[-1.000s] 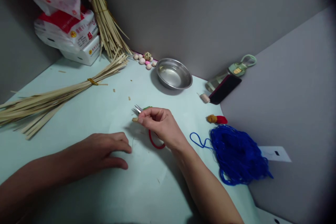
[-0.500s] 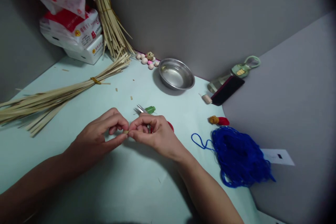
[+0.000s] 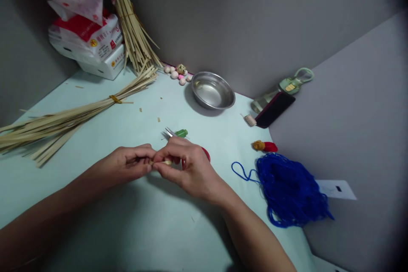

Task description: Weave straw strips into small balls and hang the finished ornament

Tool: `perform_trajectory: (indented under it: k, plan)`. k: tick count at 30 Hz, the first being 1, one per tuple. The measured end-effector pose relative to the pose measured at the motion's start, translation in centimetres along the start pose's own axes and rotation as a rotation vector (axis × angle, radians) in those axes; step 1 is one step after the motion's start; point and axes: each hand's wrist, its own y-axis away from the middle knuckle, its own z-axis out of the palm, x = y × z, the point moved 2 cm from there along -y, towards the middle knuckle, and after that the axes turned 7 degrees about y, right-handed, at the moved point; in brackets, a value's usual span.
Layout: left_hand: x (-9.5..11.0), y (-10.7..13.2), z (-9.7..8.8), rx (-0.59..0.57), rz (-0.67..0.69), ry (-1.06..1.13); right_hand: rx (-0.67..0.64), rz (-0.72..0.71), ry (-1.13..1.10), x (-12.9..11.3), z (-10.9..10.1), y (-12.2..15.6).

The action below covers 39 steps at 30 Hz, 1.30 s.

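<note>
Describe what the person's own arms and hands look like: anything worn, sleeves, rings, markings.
Both forearms are bare as far as the picture shows: no sleeves or cuffs in view. The left hand and right hand wear no gloves, and no ring, watch, bracelet or marking can be seen on either wrist or on the fingers. The fingernails are too small to judge in this dim view.

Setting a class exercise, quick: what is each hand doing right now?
Left hand: closed, fingertips pinching one end of the small tan strip piece.
Right hand: closed, pinching its other end.
</note>
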Motion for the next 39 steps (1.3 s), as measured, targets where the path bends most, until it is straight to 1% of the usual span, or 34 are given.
perform_trajectory:
  k: [3,4,7,10,13,16,19,21,24,26,28,31,33,36,39]
  plan:
    - [0.1,0.0,0.1,-0.047,-0.143,0.242,0.002,-0.108,0.227,-0.4,0.0,0.3]
    - [0.1,0.0,0.2,-0.036,-0.174,0.309,-0.004,-0.137,0.301,-0.5,0.0,0.4]
    - [0.1,-0.2,0.5,0.051,-0.262,0.486,0.003,-0.221,0.473,-0.7,0.3,0.6]
    - [0.7,-0.3,1.1,0.130,-0.325,0.576,0.022,-0.284,0.559,-0.7,0.7,0.6]
    - [1.7,-0.2,1.1,0.280,-0.323,0.598,0.019,-0.257,0.581,-0.2,1.0,0.5]
    - [2.7,0.1,0.8,0.430,-0.240,0.524,0.044,-0.179,0.535,0.5,0.9,0.3]
    - [3.4,0.4,0.5,0.482,-0.135,0.450,0.055,-0.086,0.401,0.9,0.6,0.0]
    - [3.4,0.4,0.3,0.475,-0.109,0.496,0.059,-0.024,0.293,0.9,0.4,-0.1]
    - [2.8,0.3,-0.1,0.445,-0.106,0.544,0.091,0.041,0.167,0.8,0.2,-0.2]
    - [2.1,0.2,-0.4,0.398,-0.106,0.453,0.117,0.075,0.105,0.8,0.1,-0.3]
    - [1.3,0.2,-0.5,0.349,-0.078,0.301,0.137,0.117,0.006,0.9,0.0,-0.4]
    - [0.6,0.0,-0.3,0.289,0.017,0.087,0.134,0.210,-0.243,1.1,-0.2,-0.6]
    - [0.4,0.0,0.0,0.249,0.051,-0.006,0.110,0.299,-0.424,1.3,-0.4,-0.8]
    - [-0.1,-0.1,0.2,0.185,0.019,-0.046,0.078,0.414,-0.647,1.6,-0.4,-0.9]
    - [-0.4,-0.3,0.2,0.061,0.005,-0.011,0.056,0.449,-0.783,1.8,-0.3,-1.0]
